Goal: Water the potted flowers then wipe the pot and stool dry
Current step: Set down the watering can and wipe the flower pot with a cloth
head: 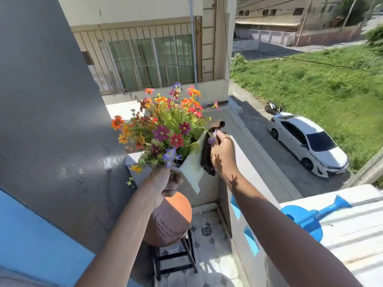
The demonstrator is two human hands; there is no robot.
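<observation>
My left hand (pixel 165 184) grips the lower corner of a white square pot (pixel 191 169) and holds it tilted in the air above the stool. Colourful flowers (pixel 163 127) fill the pot and spill to the left. My right hand (pixel 222 152) presses a dark brown cloth (pixel 207 154) flat against the pot's right side; the cloth's top end sticks up past the rim. Below, a round stool (pixel 176 216) with an orange-brown wet seat and black legs stands on the tiled balcony floor. A few drops fall from the pot.
A blue watering can (pixel 304 216) lies on the white parapet (pixel 352 235) at the right. A grey wall (pixel 51 121) rises at the left. A floor drain (pixel 206 229) sits beside the stool. Beyond the parapet, far below, are a road, a white car and grass.
</observation>
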